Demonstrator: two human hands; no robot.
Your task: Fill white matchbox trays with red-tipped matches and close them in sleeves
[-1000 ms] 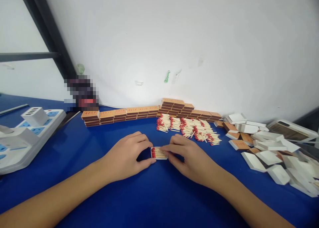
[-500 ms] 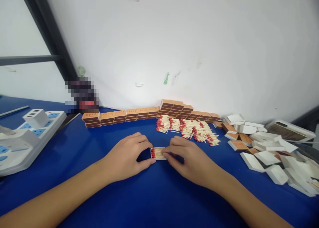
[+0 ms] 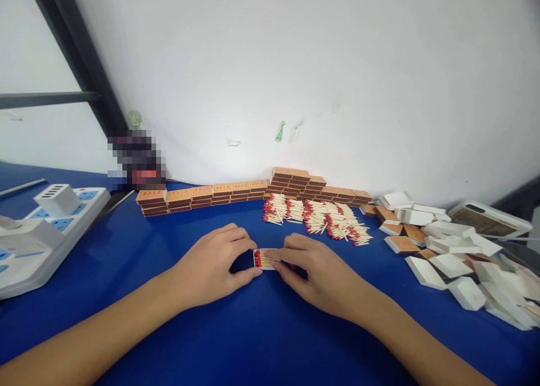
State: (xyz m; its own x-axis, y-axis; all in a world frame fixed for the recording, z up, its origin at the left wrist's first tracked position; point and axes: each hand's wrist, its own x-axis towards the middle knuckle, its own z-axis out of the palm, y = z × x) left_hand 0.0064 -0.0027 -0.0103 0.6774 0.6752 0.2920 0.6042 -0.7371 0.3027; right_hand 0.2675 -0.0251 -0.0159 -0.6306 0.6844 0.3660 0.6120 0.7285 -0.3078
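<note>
A small white matchbox tray (image 3: 260,259) filled with red-tipped matches lies on the blue table (image 3: 253,330) between my hands. My left hand (image 3: 215,265) curls round the tray's left end, with its thumb against the near edge. My right hand (image 3: 314,270) holds the right end, its index finger lying across the matches and pressing on them. Just behind my hands a loose heap of red-tipped matches (image 3: 318,217) is spread on the table.
A low wall of stacked brown matchboxes (image 3: 236,192) runs along the white wall. At the right lies a pile of white trays and brown sleeves (image 3: 447,245). White power strips with chargers (image 3: 37,228) sit at the left edge.
My right index finger has slid leftward over the matches, covering more of the tray. The left hand has stayed where it was.
</note>
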